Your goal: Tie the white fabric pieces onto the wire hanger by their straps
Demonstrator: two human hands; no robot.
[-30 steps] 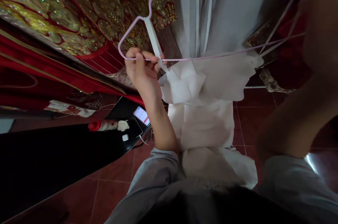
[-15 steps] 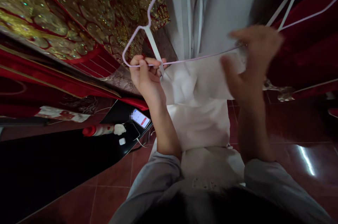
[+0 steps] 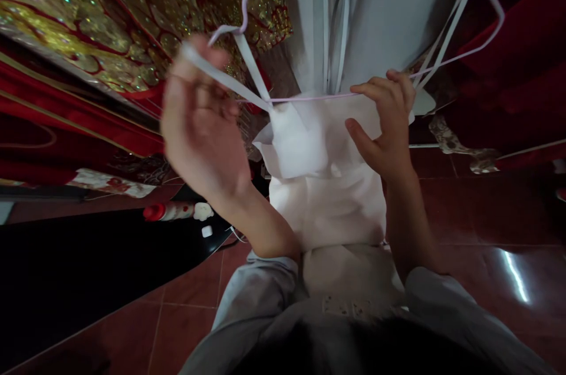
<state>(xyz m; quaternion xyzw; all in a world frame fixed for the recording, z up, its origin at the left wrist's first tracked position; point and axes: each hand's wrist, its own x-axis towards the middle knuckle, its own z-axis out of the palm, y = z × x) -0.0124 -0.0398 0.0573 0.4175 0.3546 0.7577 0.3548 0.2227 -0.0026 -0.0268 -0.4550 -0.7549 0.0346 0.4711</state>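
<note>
A pale pink hanger (image 3: pixel 309 98) spans the view, its lower bar running across and its top out of frame. White cloth (image 3: pixel 300 145), apparently a strapped garment, hangs at the bar. One white strap (image 3: pixel 254 68) goes up to the hanger's left notch; thin straps (image 3: pixel 442 48) sit at the right notch. My left hand (image 3: pixel 206 121), blurred, is raised at the hanger's left end, fingers curled, drawing another strap (image 3: pixel 230 80) out to the left. My right hand (image 3: pixel 387 124) rests its fingertips near the bar, thumb apart, holding nothing visible.
Red and gold sequinned garments (image 3: pixel 110 27) hang close on the left, dark red cloth (image 3: pixel 530 68) on the right. A black table (image 3: pixel 88 269) at lower left bears a red-capped bottle (image 3: pixel 172 211) and a small white case (image 3: pixel 207 232). Red tiles (image 3: pixel 464 280) cover the floor.
My left hand has left the bar and moved up and left, pulling a strap outward. My right hand has moved left and down, and the hanger's right end has come further into view.
</note>
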